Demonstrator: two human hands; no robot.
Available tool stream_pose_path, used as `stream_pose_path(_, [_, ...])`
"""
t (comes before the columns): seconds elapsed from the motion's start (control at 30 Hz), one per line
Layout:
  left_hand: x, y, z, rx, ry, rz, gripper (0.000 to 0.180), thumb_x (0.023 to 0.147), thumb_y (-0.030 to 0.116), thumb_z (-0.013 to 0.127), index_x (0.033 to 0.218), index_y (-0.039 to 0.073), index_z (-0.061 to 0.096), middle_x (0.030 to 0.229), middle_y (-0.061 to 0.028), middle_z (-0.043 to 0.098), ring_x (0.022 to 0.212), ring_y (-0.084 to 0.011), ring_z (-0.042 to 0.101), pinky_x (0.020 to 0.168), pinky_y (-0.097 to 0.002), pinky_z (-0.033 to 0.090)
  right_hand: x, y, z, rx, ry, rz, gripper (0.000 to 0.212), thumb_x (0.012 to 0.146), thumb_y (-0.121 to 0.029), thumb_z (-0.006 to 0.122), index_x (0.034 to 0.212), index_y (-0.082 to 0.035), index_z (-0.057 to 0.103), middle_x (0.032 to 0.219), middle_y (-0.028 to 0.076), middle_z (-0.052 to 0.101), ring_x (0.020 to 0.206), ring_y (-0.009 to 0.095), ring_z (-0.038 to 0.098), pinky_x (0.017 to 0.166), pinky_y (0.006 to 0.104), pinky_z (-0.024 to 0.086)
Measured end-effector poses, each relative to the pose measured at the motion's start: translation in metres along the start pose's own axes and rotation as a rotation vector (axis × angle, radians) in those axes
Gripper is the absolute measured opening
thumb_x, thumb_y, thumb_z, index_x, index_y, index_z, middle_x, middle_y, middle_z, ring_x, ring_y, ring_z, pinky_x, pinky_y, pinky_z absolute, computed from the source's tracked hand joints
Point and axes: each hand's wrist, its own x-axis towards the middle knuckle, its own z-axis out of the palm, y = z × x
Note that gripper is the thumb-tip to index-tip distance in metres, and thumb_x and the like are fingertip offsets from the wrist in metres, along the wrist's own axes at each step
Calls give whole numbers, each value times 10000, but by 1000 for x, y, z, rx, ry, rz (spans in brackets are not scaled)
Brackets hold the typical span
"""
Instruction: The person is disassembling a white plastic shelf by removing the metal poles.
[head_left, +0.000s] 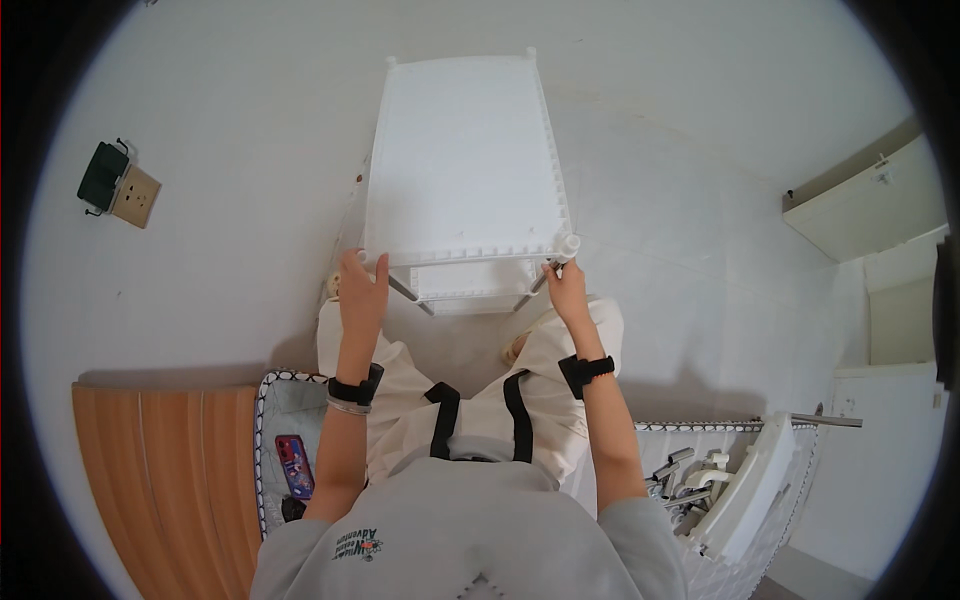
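Observation:
A white plastic shelf rack with several tiers stands in front of my knees. Its top board has a notched edge, and grey metal poles join it to the lower shelf. My left hand is closed on the near left corner of the top board, thumb on the inner side. At the near right corner, my right hand grips just under a round white knob, around the pole top. The fingertips of both hands are partly hidden by the board.
A quilted seat or bed edge lies behind me, with a phone at left. Loose metal tubes and white connectors lie beside a white board at right. Left are a wooden slatted panel and wall socket; white cabinets stand right.

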Motion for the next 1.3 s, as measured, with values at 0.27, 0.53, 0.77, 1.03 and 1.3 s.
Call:
stream_pose_path(0.27, [0, -26, 2, -486, -296, -192, 426, 858, 233, 546, 1133, -48, 383, 1067, -188, 494, 982, -251, 506, 829, -322, 404, -6, -12, -2, 140, 32, 18, 250, 794, -106, 556, 983, 32, 468, 864, 224, 581, 810, 391, 561, 693, 404, 439])
stream_pose_path(0.53, [6, -62, 25, -762, -481, -126, 387, 838, 156, 583, 1125, -20, 392, 1083, -94, 489, 959, -164, 477, 834, -270, 387, -8, -45, -31, 428, -20, 15, 352, 885, -244, 462, 1112, 23, 445, 948, 171, 577, 940, 245, 546, 869, 324, 393])
stream_pose_path(0.77, [0, -54, 28, -900, -367, -96, 330, 844, 156, 572, 1090, -6, 424, 1032, -62, 496, 926, -143, 466, 834, -266, 374, -4, -44, -32, 247, -77, 82, 366, 912, -290, 393, 1112, 13, 439, 870, 160, 564, 820, 237, 535, 775, 312, 404])
stream_pose_path(1.03, [-9, -54, 46, -889, -257, -44, 280, 858, 132, 542, 1075, 0, 424, 1014, -68, 500, 933, -141, 470, 832, -270, 377, 2, -26, -22, 222, 4, -15, 346, 920, -311, 348, 991, 15, 442, 807, 197, 538, 760, 302, 519, 714, 350, 403])
stream_pose_path(1.3, [-29, -49, 72, -1026, -257, -135, 304, 831, 96, 571, 1074, 1, 415, 997, -68, 510, 921, -138, 481, 819, -264, 388, 4, -13, -22, 155, 152, -67, 451, 932, -345, 271, 1114, 41, 414, 881, 237, 555, 843, 367, 530, 752, 385, 400])
